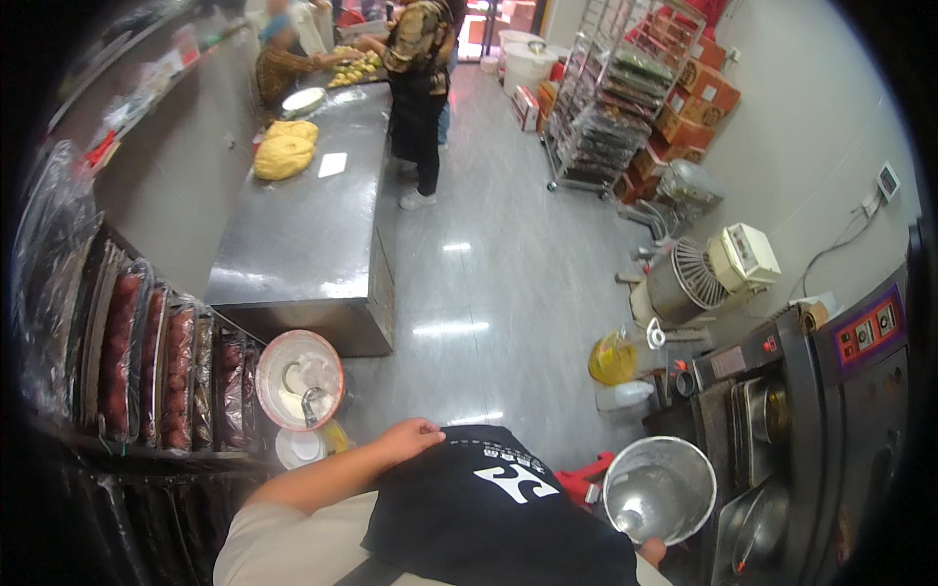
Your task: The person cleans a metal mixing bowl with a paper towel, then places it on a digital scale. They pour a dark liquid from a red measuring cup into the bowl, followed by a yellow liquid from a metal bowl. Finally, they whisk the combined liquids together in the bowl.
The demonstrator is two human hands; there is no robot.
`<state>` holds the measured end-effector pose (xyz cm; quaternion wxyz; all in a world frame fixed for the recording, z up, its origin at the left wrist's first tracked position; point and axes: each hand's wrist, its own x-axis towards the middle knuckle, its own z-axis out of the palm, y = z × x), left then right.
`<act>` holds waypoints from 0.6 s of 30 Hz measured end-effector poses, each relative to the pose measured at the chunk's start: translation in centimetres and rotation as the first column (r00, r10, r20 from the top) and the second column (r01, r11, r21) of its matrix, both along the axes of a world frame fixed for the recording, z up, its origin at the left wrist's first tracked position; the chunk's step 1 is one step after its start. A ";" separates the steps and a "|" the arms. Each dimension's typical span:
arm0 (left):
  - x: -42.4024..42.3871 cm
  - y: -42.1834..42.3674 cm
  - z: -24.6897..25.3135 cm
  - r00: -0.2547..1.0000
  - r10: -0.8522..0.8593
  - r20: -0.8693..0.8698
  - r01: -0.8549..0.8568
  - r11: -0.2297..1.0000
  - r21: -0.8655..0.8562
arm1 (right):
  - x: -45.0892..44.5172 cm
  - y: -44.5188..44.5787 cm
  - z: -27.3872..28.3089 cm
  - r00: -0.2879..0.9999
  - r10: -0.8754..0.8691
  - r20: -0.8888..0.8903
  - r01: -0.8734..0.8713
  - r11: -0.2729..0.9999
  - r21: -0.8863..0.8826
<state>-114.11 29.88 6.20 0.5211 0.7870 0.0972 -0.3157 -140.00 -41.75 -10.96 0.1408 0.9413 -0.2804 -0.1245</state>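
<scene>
My right hand (651, 551) grips the near rim of a deep round metal bowl (663, 494); only part of the hand shows. The bowl is tilted toward me, with its shiny inside in view and nothing seen in it. My left hand (416, 439) is in front of me at the edge of my black apron (454, 513). Its fingers are bent and the fingertips meet the cloth; whether they pinch it is hidden. A red object (586, 472) shows between the apron and the bowl.
A tub of white powder (299, 381) with a scoop stands beside the steel table (293, 249), which bears yellow dough (284, 157). Two people work at its far end. Wrapped trays (179, 373) stand left. Right are an oven (872, 351), an oil jug (614, 357) and a mixer (685, 278).
</scene>
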 end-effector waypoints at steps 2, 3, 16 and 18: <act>0.4 -0.4 -3.0 1.000 -0.014 0.003 0.014 0.999 -0.050 | 1.7 1.1 3.0 0.994 -0.042 -0.097 0.043 0.999 0.010; 1.6 -0.7 -3.0 1.000 -0.028 0.003 0.028 0.999 -0.047 | 1.9 1.4 3.8 0.990 -0.071 -0.126 0.072 0.997 0.004; 13.0 1.8 0.3 0.987 -0.136 0.090 0.101 0.942 0.319 | 11.9 0.2 9.1 0.915 -0.111 -0.388 0.075 0.991 -0.107; 15.4 2.1 0.6 0.988 -0.112 0.107 0.071 0.942 0.328 | 13.8 -0.5 9.8 0.899 -0.121 -0.421 0.085 0.991 -0.102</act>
